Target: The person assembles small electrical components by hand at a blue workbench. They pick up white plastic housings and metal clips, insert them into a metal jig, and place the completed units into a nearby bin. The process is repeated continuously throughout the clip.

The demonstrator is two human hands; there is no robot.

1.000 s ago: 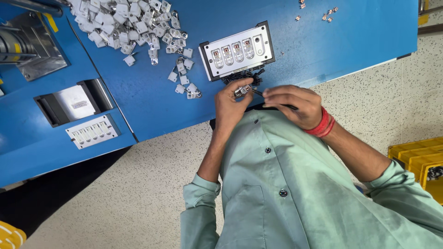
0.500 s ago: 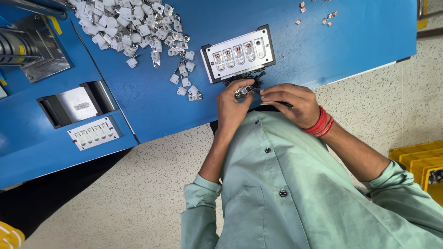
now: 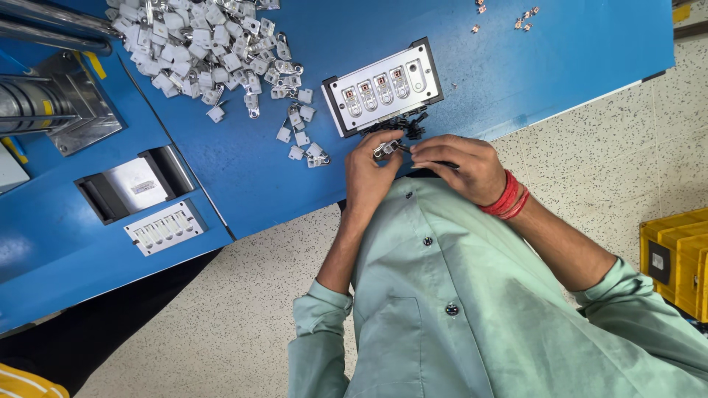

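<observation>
hands: 2, left (image 3: pixel 371 175) + right (image 3: pixel 459 166)
small metal part held: 1 (image 3: pixel 386 148)
white jig w/ slots: 1 (image 3: pixel 383 86), 4 slots filled, 1 bare
white clips in heap: too many to count (image 3: pixel 193 46)
slotted white plate: 1 (image 3: pixel 164 228)
yellow crates: 1 in view (image 3: pixel 677 258)
red wrist bands: approx 2 (image 3: pixel 506 199)

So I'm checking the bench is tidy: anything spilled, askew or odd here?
Mostly fine. The white parts lie in a loose heap, with strays trailing toward the fixture tray, which sits askew. Both hands, left and right, pinch a small metal piece.

Factory workshop: blue workbench (image 3: pixel 472 59), heaped metal parts (image 3: pixel 199 44)
</observation>
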